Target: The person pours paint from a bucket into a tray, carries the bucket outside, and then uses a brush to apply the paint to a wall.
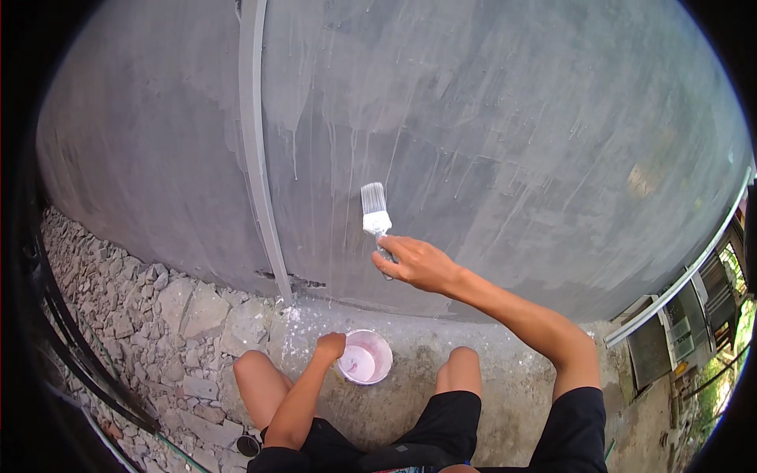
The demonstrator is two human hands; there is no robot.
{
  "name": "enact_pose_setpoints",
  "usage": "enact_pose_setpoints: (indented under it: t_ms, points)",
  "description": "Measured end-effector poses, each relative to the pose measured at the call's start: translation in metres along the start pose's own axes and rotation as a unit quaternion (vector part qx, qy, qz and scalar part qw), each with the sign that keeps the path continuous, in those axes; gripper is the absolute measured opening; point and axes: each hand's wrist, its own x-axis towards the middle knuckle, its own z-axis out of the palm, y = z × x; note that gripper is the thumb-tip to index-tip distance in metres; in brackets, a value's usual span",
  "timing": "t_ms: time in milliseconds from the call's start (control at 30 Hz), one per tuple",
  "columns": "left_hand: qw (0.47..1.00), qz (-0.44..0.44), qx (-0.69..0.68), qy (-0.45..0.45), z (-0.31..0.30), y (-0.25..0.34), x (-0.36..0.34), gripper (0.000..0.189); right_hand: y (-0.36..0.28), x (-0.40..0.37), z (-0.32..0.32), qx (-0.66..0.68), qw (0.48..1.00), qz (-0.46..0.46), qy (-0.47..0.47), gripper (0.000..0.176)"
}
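A paintbrush (376,211) with white paint on its ferrule and pale bristles is in my right hand (419,264), fingers closed around the handle. Its bristles point up, in front of the grey wall (489,150), which carries wet streaks and drips. Lower down, my left hand (330,345) is closed at the left rim of a small round bucket (382,337). Pinkish-white paint (357,363) lies in the bottom of the bucket, which is between my knees, over the concrete ground.
A vertical grey pipe (256,134) runs down the wall. Broken rubble (118,292) covers the ground at left, with a dark cup-like object (248,446) near my leg. White paint spots mark the concrete (505,394). Dark panels (650,351) and a white pipe (670,288) stand at right.
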Motion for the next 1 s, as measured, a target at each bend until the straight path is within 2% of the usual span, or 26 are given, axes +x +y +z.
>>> enact_pose_setpoints:
  t_ms: [67, 133, 200, 267, 300, 467, 567, 600, 667, 767, 800, 867, 933, 1000]
  points:
    - [1.000, -0.003, -0.002, -0.003, -0.002, 0.002, -0.003, 0.027, -0.022, -0.023, 0.034, 0.078, 0.992, 0.009, -0.095, 0.023]
    - [1.000, -0.004, 0.001, -0.001, -0.006, 0.003, -0.001, 0.027, -0.033, -0.028, 0.049, 0.148, 0.969, 0.069, -0.184, 0.020]
    - [1.000, -0.004, -0.012, -0.001, -0.004, 0.002, -0.001, 0.026, -0.028, -0.026, 0.047, 0.165, 0.962, 0.102, -0.192, 0.020]
    - [1.000, -0.006, -0.017, 0.003, -0.005, 0.002, 0.000, 0.026, -0.009, -0.014, 0.032, 0.107, 0.980, 0.113, -0.126, 0.031]
    - [1.000, -0.006, -0.012, -0.005, -0.004, 0.001, 0.000, 0.026, 0.002, -0.007, 0.020, 0.137, 0.976, 0.149, -0.081, 0.036]
    - [1.000, -0.002, -0.008, -0.017, -0.010, 0.004, -0.001, 0.027, 0.047, 0.039, -0.082, 0.029, 0.986, 0.133, 0.091, 0.036]
    - [1.000, -0.006, -0.005, -0.024, -0.006, 0.002, 0.002, 0.027, 0.069, 0.052, -0.126, -0.100, 0.972, 0.100, 0.188, 0.041]
    - [1.000, -0.002, -0.004, -0.030, -0.004, 0.000, 0.005, 0.027, 0.071, 0.056, -0.140, -0.102, 0.972, 0.102, 0.188, 0.041]
    - [0.999, 0.002, -0.001, -0.034, -0.008, 0.000, 0.005, 0.027, 0.076, 0.060, -0.161, -0.211, 0.939, 0.079, 0.260, 0.042]
    - [0.999, -0.006, -0.009, -0.035, -0.007, 0.001, 0.002, 0.027, 0.089, 0.049, -0.171, -0.232, 0.924, 0.121, 0.279, 0.045]
    - [0.999, -0.005, -0.010, -0.035, -0.007, 0.000, 0.002, 0.027, 0.087, 0.044, -0.166, -0.234, 0.923, 0.122, 0.279, 0.045]
    - [0.999, 0.000, -0.009, -0.032, -0.004, -0.003, 0.005, 0.027, 0.077, 0.028, -0.143, -0.229, 0.948, 0.117, 0.189, 0.040]
    - [1.000, 0.005, -0.009, -0.029, 0.001, -0.005, 0.009, 0.027, 0.057, 0.010, -0.108, -0.178, 0.971, 0.094, 0.127, 0.034]
    - [1.000, 0.005, -0.006, -0.030, 0.002, -0.007, 0.011, 0.028, 0.029, -0.007, -0.076, -0.074, 0.992, 0.072, 0.070, 0.028]
